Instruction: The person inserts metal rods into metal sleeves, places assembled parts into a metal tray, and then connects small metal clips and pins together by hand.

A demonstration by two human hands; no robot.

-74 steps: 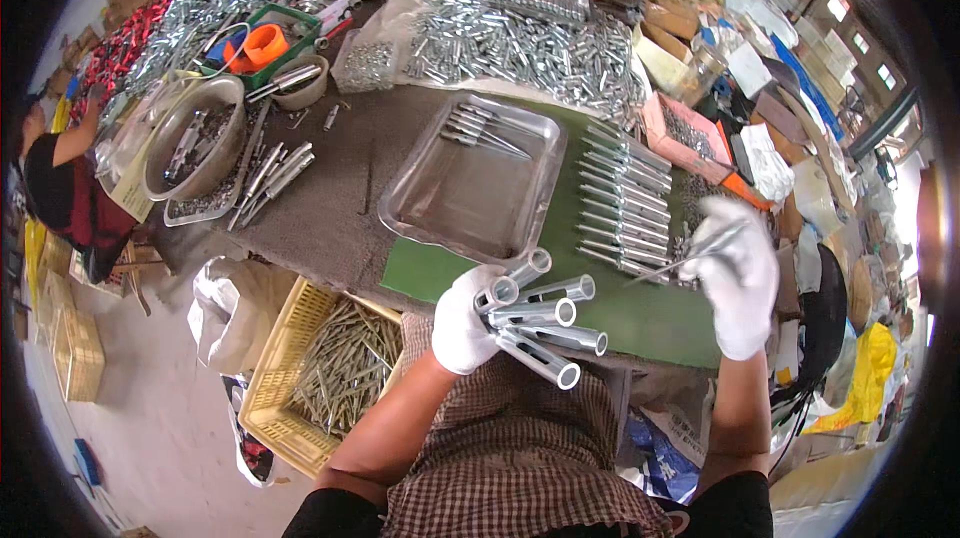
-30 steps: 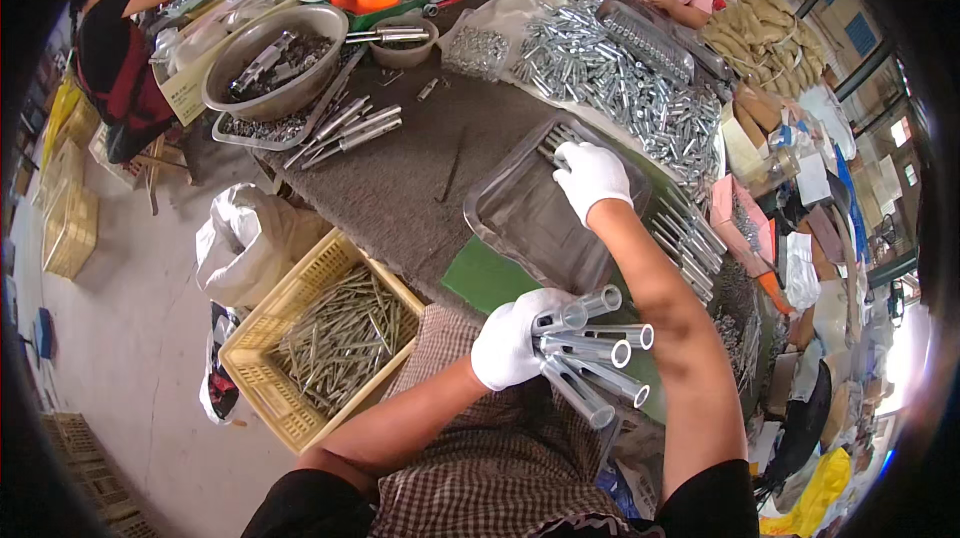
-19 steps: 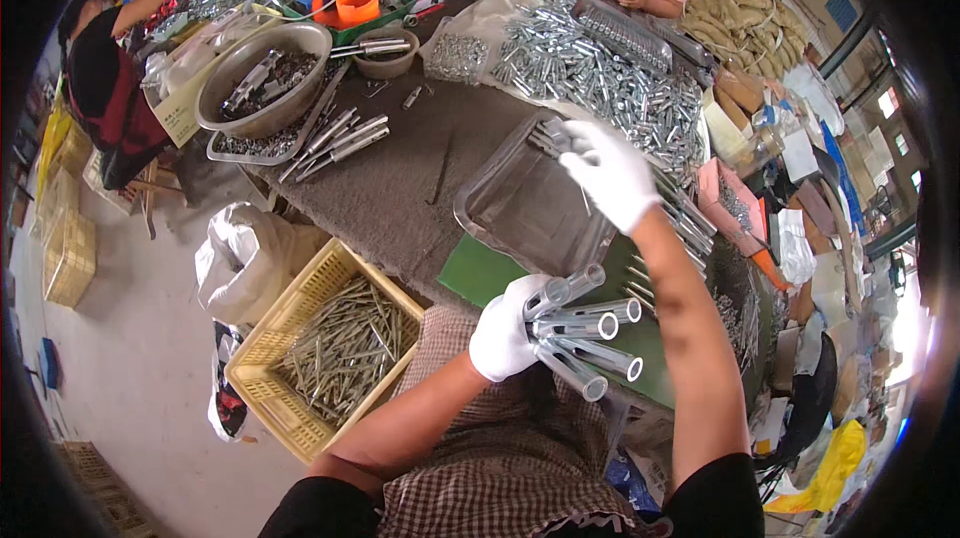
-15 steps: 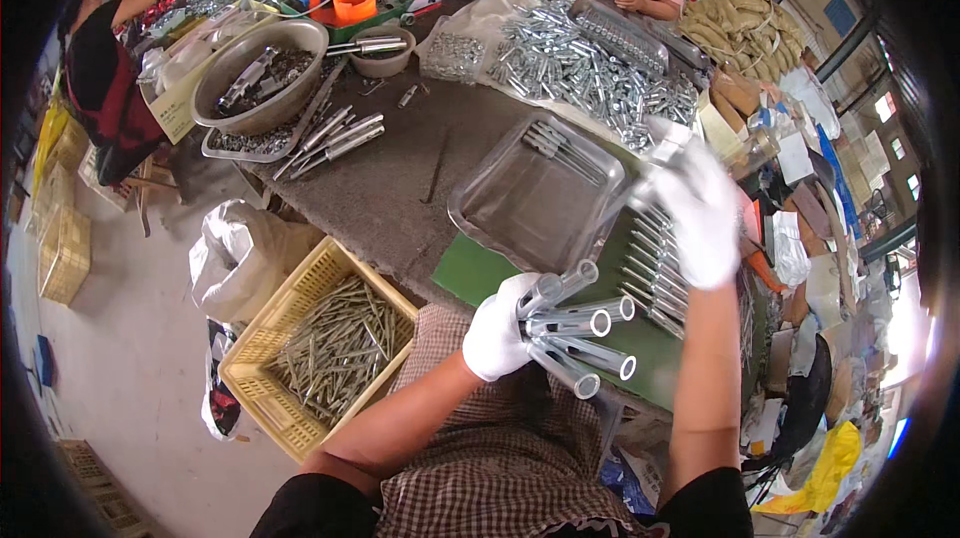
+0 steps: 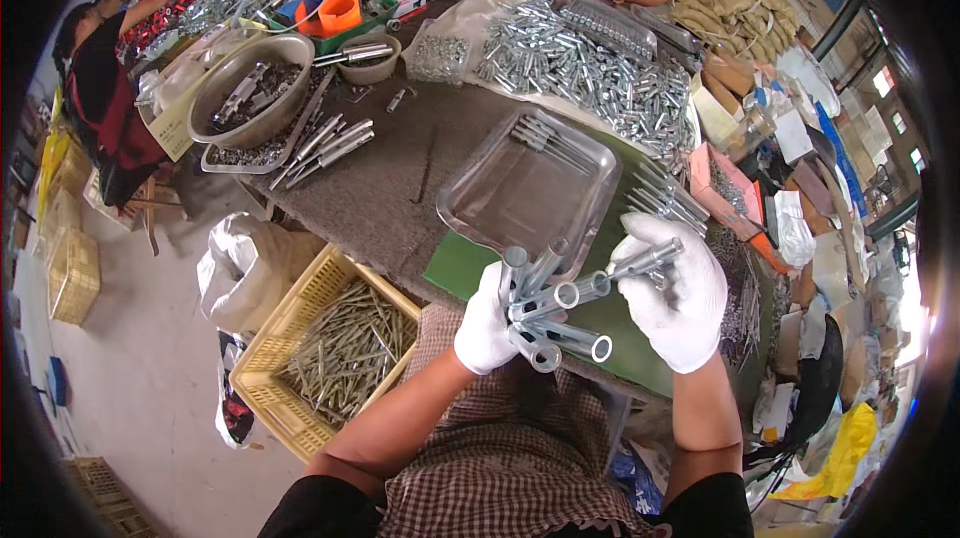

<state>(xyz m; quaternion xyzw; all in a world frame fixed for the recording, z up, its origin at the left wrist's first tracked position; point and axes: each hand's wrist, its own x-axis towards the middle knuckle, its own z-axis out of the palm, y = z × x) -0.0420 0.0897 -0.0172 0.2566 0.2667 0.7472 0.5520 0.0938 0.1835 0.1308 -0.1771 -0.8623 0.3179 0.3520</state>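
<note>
My left hand (image 5: 486,326), in a white glove, is closed round a bundle of several shiny metal tubes (image 5: 566,340), their open ends fanned toward the right. My right hand (image 5: 680,288), also gloved in white, is closed on several slim metal rods (image 5: 655,256). The tips of these rods point left, right by the mouth of one tube; whether any has entered it I cannot tell. Beyond the right hand, more metal rods (image 5: 668,196) lie in a row on the green mat (image 5: 630,323). A metal tray (image 5: 525,188) with a few rods in it rests just beyond both hands.
A yellow crate (image 5: 268,386) full of metal rods stands below the table's left edge, beside a white sack (image 5: 250,268). Bowls of parts (image 5: 205,103) and a heap of metal pieces (image 5: 590,68) cover the far side. An orange box (image 5: 735,200) sits right. Two other people work across the table.
My right hand has come back toward me from the row of rods and now holds several of them. My left hand has shifted slightly left with the tubes.
</note>
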